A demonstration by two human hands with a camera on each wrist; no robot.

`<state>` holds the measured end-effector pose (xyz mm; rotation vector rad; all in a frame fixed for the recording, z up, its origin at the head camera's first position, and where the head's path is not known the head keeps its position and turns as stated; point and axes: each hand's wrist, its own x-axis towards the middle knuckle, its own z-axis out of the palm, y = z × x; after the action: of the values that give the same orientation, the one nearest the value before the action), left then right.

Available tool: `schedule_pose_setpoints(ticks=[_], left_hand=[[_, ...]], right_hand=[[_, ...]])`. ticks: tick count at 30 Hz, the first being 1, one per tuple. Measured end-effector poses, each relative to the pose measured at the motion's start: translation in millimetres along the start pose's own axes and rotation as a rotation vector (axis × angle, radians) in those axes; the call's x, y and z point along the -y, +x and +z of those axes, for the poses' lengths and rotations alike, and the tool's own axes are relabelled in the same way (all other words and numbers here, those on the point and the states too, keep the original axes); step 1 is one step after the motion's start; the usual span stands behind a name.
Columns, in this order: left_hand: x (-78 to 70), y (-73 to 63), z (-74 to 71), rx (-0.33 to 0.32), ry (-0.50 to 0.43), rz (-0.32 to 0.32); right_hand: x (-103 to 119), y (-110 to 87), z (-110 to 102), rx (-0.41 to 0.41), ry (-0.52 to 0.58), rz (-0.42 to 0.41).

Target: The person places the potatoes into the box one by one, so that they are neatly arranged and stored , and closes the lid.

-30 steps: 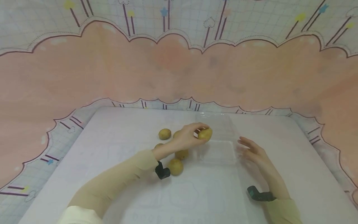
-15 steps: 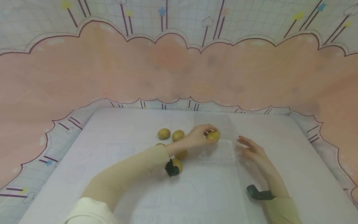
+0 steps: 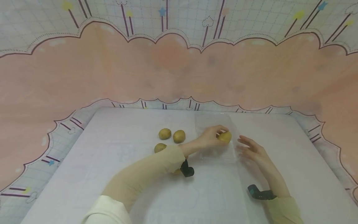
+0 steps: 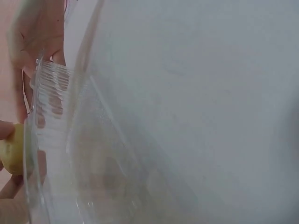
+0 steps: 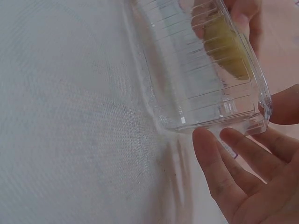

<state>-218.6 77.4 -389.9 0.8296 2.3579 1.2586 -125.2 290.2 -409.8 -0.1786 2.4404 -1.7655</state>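
Observation:
My left hand (image 3: 210, 137) holds a yellow-brown potato (image 3: 225, 137) between fingers and thumb over the clear plastic box (image 3: 219, 158). In the right wrist view that potato (image 5: 227, 49) shows through the box's ribbed wall (image 5: 205, 100). My right hand (image 3: 256, 157) is at the right end of the box. Seen from the right wrist, its fingers (image 5: 205, 149) lie fairly straight at the outer wall and near the rim. On the table, left of the box, lie loose potatoes (image 3: 165, 133), and my left sleeve partly hides some of them.
The box's clear lid (image 3: 202, 119) stretches out behind it. A white sheet covers the table (image 3: 112, 133). A patterned pink cloth (image 3: 167, 71) hangs behind and around the sides. Each wrist carries a small black camera (image 3: 186, 169).
My left hand has moved right with the potato, from the box's left edge to over its right part. More of the loose potatoes show behind the sleeve. The right hand has stayed in place.

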Motion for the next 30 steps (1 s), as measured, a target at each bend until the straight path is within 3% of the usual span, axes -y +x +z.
schedule_pose_setpoints(ticks=[9,15,22,30], left_hand=[[-5.7,13.4,18.4,-0.032,-0.036,-0.079],[-6.0,17.4,26.8,-0.066,-0.040,-0.062],[-3.5,22.0,36.7,-0.127,0.134,-0.026],[-3.0,21.0,50.4,-0.191,0.255,-0.071]], right_hand=[[-1,-0.7,0,-0.004,0.033,-0.050],[-3,-2.4,1,0.000,0.002,-0.073],[-5,-2.7,1,-0.009,-0.006,-0.100],[-4,-2.1,1,0.002,-0.003,-0.084]])
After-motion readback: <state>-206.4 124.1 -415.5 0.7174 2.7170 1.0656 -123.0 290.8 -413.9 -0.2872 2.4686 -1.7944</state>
